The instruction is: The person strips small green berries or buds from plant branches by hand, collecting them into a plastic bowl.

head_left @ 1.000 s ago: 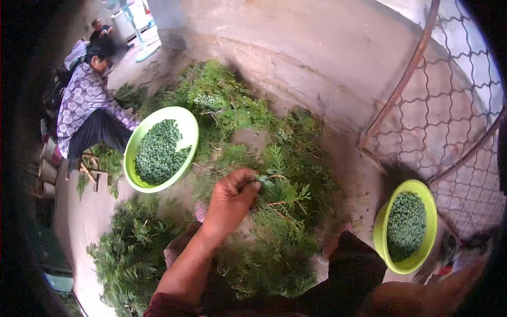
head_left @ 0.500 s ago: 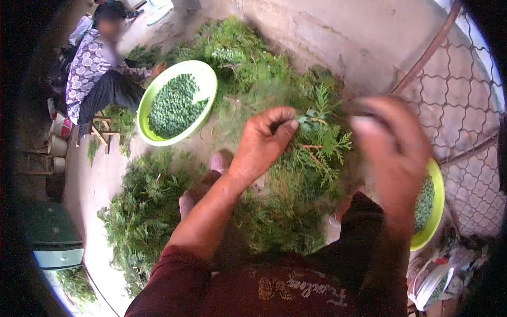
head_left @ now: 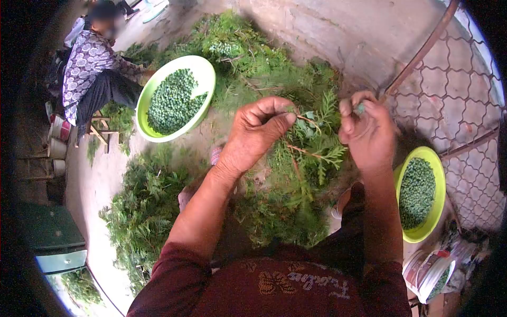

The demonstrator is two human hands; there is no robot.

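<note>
Thumb against curled fingers, the left hand (head_left: 257, 128) pinches the stem end of a feathery green sprig with a thin brown stem (head_left: 310, 121), above a loose heap of cut green branches (head_left: 280, 224). Just beside it, the right hand (head_left: 372, 132) curls nearly closed on a small blue-green piece (head_left: 360, 108) — perhaps a berry. A slack fingertip hold could lose that piece among the foliage; a hard tug could snap the stem. The sprig's long axis runs outward from the left fingertips, its leafy end toward the right hand.

By the floor's (head_left: 94, 190) far left corner, a seated person (head_left: 96, 76) in a patterned top (head_left: 84, 66), wooden stool (head_left: 102, 130) below; along the left edge, pale buckets (head_left: 57, 147) and a green box (head_left: 50, 227); at right, wire mesh (head_left: 458, 90).
</note>
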